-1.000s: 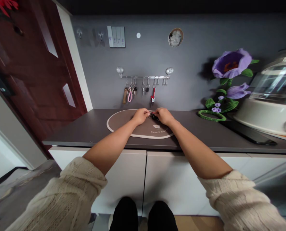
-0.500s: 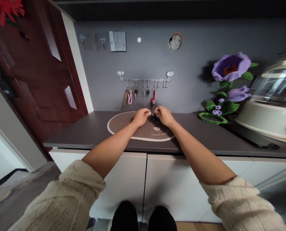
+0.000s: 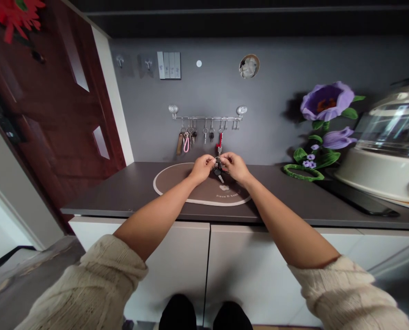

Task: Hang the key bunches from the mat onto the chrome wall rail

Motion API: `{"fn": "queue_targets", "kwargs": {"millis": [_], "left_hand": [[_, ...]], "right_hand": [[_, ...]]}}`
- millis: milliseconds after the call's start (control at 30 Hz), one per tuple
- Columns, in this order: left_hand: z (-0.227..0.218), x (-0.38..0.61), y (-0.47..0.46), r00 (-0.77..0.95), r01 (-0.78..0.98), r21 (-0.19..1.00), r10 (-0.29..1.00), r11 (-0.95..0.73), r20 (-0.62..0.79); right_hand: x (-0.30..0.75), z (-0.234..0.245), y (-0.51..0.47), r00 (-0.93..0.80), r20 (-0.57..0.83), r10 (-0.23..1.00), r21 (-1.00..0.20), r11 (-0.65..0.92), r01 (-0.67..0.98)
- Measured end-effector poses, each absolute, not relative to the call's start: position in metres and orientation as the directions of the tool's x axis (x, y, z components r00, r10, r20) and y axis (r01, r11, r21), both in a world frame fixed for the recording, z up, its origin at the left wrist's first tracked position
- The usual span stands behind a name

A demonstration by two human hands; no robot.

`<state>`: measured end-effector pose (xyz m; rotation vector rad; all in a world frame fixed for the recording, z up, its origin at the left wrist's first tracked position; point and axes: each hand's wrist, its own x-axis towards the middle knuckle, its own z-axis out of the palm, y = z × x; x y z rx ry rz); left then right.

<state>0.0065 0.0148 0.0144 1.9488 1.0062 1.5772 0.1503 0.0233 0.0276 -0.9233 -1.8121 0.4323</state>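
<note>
Above the brown oval mat [image 3: 177, 183], a bunch of keys [image 3: 218, 172] on a metal ring hangs between my two hands. My left hand [image 3: 203, 167] pinches the ring from the left with thumb and forefinger. From the right, my right hand [image 3: 235, 167] pinches the same ring, its fingers partly hiding the keys. One key points down toward the mat. Just behind my hands a clear hook rail [image 3: 207, 118] is fixed to the grey wall. Several key sets hang there, among them a pink loop [image 3: 186, 143], a brown fob [image 3: 179, 144] and a red fob [image 3: 220, 139].
On the right of the dark counter [image 3: 97, 190] stand purple fabric flowers [image 3: 326, 103] and a white appliance [image 3: 379, 167] with a clear lid. A black phone-like slab [image 3: 362, 199] lies before them. A dark red door [image 3: 63, 91] is at the left.
The keys now hang lower between my hands, with one key pointing down. Both hands stay close together in nearly the same place. My view has tilted slightly upward.
</note>
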Motion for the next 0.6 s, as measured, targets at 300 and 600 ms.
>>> {"fn": "queue_targets", "kwargs": {"millis": [300,600], "left_hand": [[0.0135,0.0101,0.0164,0.005,0.023,0.788,0.788,-0.615,0.615],[0.0151,0.0145,0.0141,-0.012,0.027,0.781,0.781,-0.625,0.625]], "right_hand": [[0.149,0.0254,0.0217,-0.201,0.572,0.795,-0.751,0.607,0.259],[0.1492,0.029,0.0175,-0.14,0.588,0.796,-0.76,0.604,0.242]]}}
